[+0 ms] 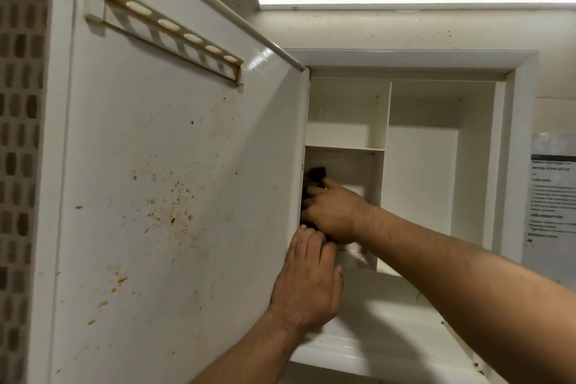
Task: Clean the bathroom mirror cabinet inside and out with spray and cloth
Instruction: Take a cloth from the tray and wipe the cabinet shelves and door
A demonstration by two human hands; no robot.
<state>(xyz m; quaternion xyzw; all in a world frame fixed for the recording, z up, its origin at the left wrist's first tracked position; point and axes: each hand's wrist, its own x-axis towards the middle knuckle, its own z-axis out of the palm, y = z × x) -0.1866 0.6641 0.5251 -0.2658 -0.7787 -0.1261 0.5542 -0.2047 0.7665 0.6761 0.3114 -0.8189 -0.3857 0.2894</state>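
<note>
Dark cloth (315,174) bunched in grip of right hand (335,212), inside lower-left compartment of cabinet (517,165), beside open door (171,181). Left hand (308,284) just below, at door edge; grip impossible to tell.

A: Where are the arms pointing?
B: Both are reaching up and forward. The right forearm (436,262) is stretching in from the right, and the left forearm (249,349) is rising from below.
A: And the hands?
B: The right hand (335,212) is curling its fingers over a dark cloth (316,173). The left hand (308,287) is lying just under it — back showing, fingers straight and together, fingertips just at the right hand's underside.
</note>
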